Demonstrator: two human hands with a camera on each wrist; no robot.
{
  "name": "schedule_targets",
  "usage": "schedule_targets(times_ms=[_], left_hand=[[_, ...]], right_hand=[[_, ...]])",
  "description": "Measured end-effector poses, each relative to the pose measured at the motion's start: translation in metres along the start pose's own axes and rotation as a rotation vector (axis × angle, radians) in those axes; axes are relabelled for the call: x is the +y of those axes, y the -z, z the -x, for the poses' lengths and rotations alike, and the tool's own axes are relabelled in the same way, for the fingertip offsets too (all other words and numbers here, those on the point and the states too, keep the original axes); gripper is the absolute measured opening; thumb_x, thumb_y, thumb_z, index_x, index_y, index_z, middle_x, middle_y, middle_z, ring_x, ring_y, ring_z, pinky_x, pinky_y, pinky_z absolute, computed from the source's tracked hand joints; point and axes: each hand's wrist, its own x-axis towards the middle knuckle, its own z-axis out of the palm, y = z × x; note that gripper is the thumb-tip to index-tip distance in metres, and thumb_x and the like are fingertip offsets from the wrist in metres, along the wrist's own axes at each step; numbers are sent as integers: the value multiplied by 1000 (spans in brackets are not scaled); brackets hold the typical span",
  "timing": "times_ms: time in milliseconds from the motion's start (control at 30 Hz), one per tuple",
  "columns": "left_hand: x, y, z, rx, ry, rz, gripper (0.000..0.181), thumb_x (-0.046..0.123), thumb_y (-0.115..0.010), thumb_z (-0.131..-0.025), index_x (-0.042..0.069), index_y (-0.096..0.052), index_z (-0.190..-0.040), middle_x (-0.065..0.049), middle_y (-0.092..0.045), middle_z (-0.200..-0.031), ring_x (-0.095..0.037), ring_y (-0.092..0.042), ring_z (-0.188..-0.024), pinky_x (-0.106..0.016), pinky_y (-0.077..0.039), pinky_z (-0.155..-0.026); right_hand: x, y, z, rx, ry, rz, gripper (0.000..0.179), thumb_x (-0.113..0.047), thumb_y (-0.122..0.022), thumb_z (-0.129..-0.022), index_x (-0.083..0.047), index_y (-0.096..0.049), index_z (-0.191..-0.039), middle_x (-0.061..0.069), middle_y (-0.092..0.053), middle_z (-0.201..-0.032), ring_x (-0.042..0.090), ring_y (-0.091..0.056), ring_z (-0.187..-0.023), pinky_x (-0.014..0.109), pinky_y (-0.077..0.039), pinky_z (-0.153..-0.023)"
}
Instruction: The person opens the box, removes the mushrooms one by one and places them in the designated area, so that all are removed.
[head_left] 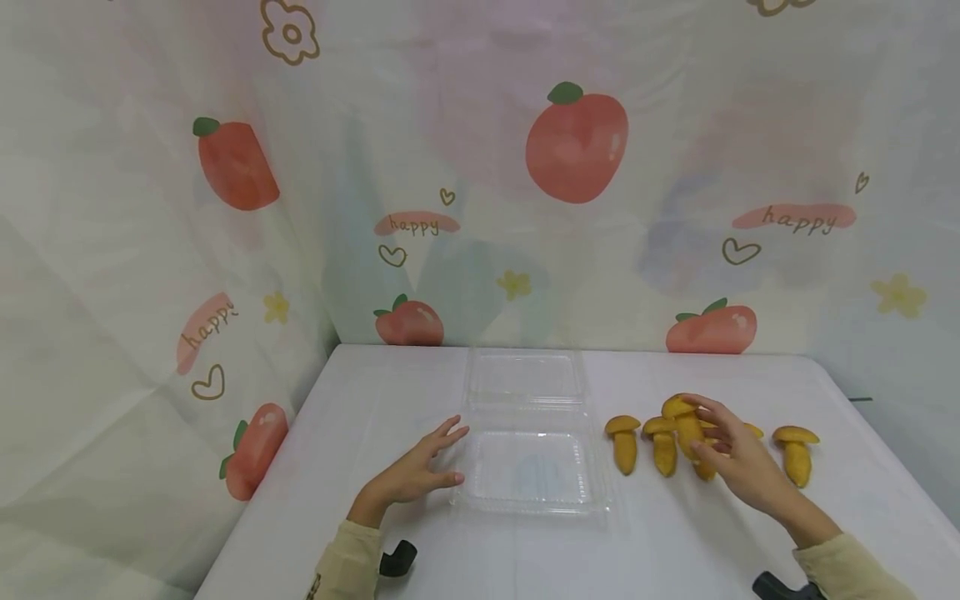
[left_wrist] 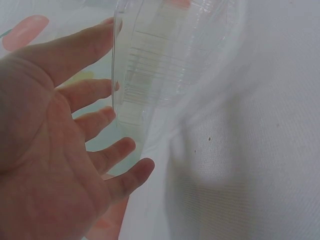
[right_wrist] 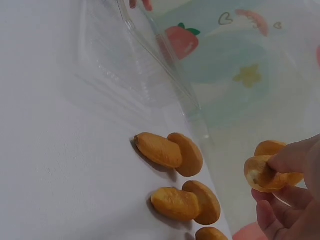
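Observation:
My right hand (head_left: 742,468) pinches a yellow-brown mushroom (head_left: 686,432) between thumb and fingers, raised over the table. In the right wrist view this mushroom (right_wrist: 260,175) shows its stem end. Several similar mushrooms stand in a row beneath and beside it, among them a left one (head_left: 624,446), its neighbour (head_left: 663,450) and a far right one (head_left: 797,454). A clear plastic clamshell box (head_left: 525,505) lies unfolded in the middle, its lid (head_left: 525,379) toward the wall. My left hand (head_left: 408,475), fingers spread, is at the box's left edge; fingertips appear to touch its rim (left_wrist: 114,65).
A white cloth covers the table (head_left: 525,558). Behind and to the left hangs a pale backdrop (head_left: 465,125) printed with fruit and flowers. Dark straps (head_left: 399,558) show near both wrists.

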Motion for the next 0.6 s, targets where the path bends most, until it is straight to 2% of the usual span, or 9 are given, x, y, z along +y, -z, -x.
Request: schedule_targets(times_ms=[33, 167, 267, 367, 500, 600], left_hand=[[0, 0, 0, 0, 0, 0, 76, 23, -70, -95, 6, -31, -159, -18, -10, -171, -46, -11, -156, -71, -25, -117], [-1, 0, 0, -1, 2, -4, 76, 23, -70, -96, 6, -31, -159, -17, -11, -171, -47, -11, -156, -71, -25, -117], [-1, -1, 0, -1, 2, -6, 76, 23, -70, -96, 6, -31, -159, -17, -11, -171, -46, -11, -156, -71, -25, -117], [-1, -1, 0, 0, 3, -10, 75, 22, -70, -96, 6, -32, -158, -17, -11, -171, -46, -12, -156, -71, -25, -117], [0, 0, 0, 3, 1, -15, 75, 21, -70, -95, 5, -32, -158, -18, -11, -171, -46, -12, -156, -71, -23, -118], [0, 0, 0, 2, 0, -16, 75, 21, -70, -95, 5, -32, -158, -18, -11, -171, -46, -12, -156, -71, -23, -118]], right_hand=[[3, 1, 0, 7, 10, -6, 56, -9, -62, -100, -5, -40, -151, 15, -49, -142, -24, -33, -113, 2, -41, -86], [11, 3, 2, 23, 29, -14, 56, -1, -63, -97, -2, -41, -149, 22, -51, -140, -25, -33, -114, -2, -40, -86], [15, 6, 4, 37, 19, 2, 57, 3, -64, -95, 0, -42, -147, 29, -52, -136, -26, -37, -109, 4, -48, -79], [18, 9, 5, 55, 4, 14, 58, 6, -65, -93, 1, -42, -146, 27, -53, -134, -25, -40, -105, 11, -54, -71], [21, 14, 8, 41, -15, 8, 59, 7, -64, -94, 3, -38, -147, 26, -50, -137, -25, -38, -105, 13, -54, -71], [23, 19, 10, 18, -49, 8, 60, 4, -62, -96, 3, -35, -149, 32, -46, -140, -26, -35, -104, 12, -53, -71]])
